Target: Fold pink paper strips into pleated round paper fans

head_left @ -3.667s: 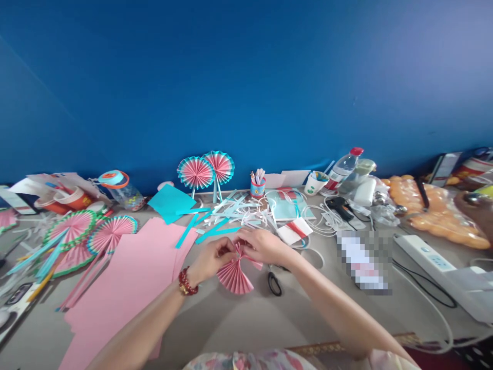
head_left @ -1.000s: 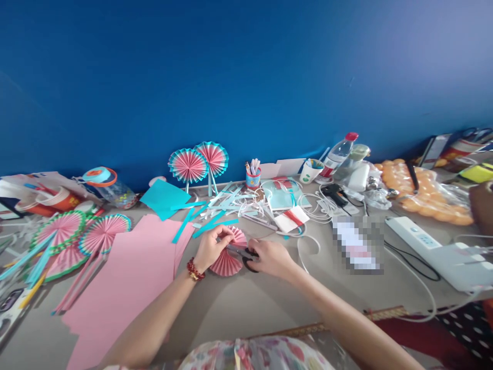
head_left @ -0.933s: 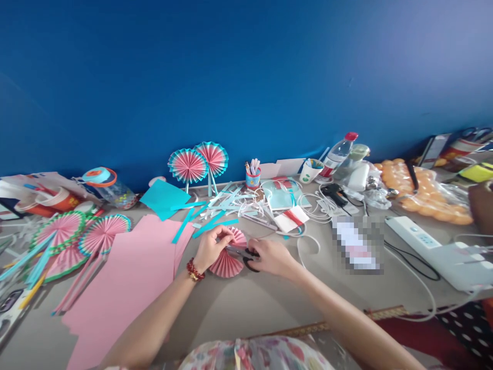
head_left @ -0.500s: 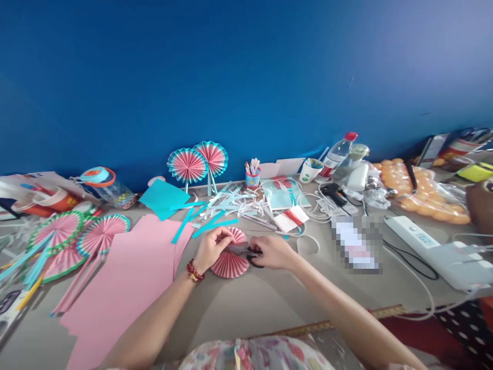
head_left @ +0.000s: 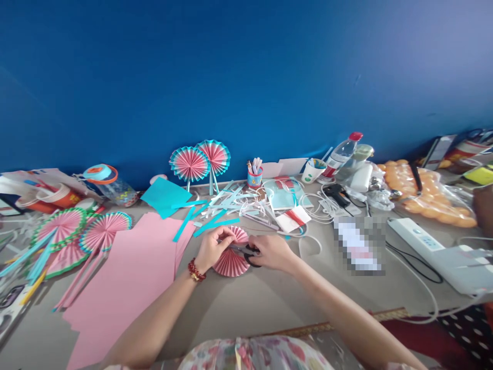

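Note:
A pleated pink paper fan (head_left: 231, 263) lies on the grey table in front of me, its folds spread to both sides of a middle line. My left hand (head_left: 214, 247), with a red bead bracelet (head_left: 195, 270) at the wrist, pinches the fan's upper left part between thumb and forefinger. From the right, my right hand (head_left: 269, 251) grips black-handled scissors (head_left: 252, 254). Their blades point left across the fan's middle, near my left fingertips. Whether the blades touch the paper I cannot tell.
Pink paper sheets (head_left: 127, 277) lie at left, beside finished fans (head_left: 103, 232). Behind are a turquoise sheet (head_left: 165, 197), paper strips (head_left: 215, 208) and two standing fans (head_left: 190, 164). On the right are a glue gun (head_left: 337, 194), a bottle (head_left: 342, 151) and a power strip (head_left: 416, 234).
The whole view has shifted slightly. Both hands keep their hold, the left on the pink fan and the right on the scissors, with hardly any movement between them.

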Demonstrator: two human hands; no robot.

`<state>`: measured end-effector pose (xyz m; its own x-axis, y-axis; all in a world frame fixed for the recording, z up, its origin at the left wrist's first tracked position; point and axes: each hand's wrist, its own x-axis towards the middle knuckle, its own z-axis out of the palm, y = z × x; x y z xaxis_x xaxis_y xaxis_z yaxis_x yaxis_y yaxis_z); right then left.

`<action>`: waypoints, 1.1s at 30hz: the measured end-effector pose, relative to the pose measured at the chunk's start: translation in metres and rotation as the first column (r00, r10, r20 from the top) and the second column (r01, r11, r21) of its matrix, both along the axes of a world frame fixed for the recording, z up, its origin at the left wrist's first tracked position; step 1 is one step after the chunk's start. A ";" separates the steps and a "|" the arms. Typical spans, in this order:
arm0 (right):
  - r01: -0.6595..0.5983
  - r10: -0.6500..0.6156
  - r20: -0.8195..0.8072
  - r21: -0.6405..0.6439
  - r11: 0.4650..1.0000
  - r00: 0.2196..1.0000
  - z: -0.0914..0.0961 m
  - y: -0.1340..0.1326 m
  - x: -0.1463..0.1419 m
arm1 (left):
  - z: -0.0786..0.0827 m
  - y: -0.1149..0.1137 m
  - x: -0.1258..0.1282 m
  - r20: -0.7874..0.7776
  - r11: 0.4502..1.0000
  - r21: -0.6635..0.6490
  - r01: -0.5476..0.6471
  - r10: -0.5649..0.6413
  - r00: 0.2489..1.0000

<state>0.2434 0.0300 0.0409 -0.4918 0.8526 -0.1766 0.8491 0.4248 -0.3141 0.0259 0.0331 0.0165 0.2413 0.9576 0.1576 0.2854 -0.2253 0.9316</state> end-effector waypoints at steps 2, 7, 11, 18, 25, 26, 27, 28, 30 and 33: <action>0.000 0.000 -0.001 0.004 1.000 1.000 -0.002 -0.001 -0.001 | 0.001 -0.001 0.001 0.005 1.000 -0.008 -0.001 0.001 1.000; -0.005 0.006 -0.020 0.019 1.000 1.000 -0.005 -0.003 -0.002 | 0.001 -0.001 0.001 0.003 1.000 0.004 -0.022 0.022 1.000; 0.012 -0.012 -0.028 0.011 1.000 1.000 -0.007 -0.004 -0.002 | 0.000 -0.001 0.000 -0.011 0.999 0.026 -0.036 0.036 0.999; 0.032 -0.032 -0.015 -0.013 0.999 0.999 -0.006 -0.005 -0.004 | 0.001 -0.002 0.000 -0.023 0.999 0.035 -0.035 0.036 0.999; 0.002 -0.002 0.047 0.006 1.000 0.999 -0.001 -0.006 -0.006 | -0.001 -0.001 0.000 -0.009 0.999 0.021 -0.039 0.039 0.999; -0.002 0.001 0.051 0.006 1.000 0.999 -0.001 -0.006 -0.006 | -0.002 -0.001 0.000 -0.004 0.999 0.016 -0.038 0.038 0.999; -0.003 0.003 0.053 0.005 1.000 0.999 -0.001 -0.006 -0.006 | -0.002 -0.001 0.000 0.001 0.999 0.012 -0.038 0.038 0.999; -0.001 0.001 0.052 0.001 1.000 0.999 -0.001 -0.006 -0.007 | -0.003 -0.001 0.000 0.004 0.999 0.008 -0.037 0.037 0.999; 0.002 -0.002 0.046 -0.013 1.000 0.999 -0.001 -0.006 -0.007 | -0.002 -0.001 0.000 0.005 0.999 0.004 -0.036 0.036 0.999; 0.007 -0.006 0.032 -0.034 0.999 0.999 -0.002 -0.006 -0.007 | -0.001 -0.002 0.000 0.005 0.999 0.004 -0.037 0.037 0.999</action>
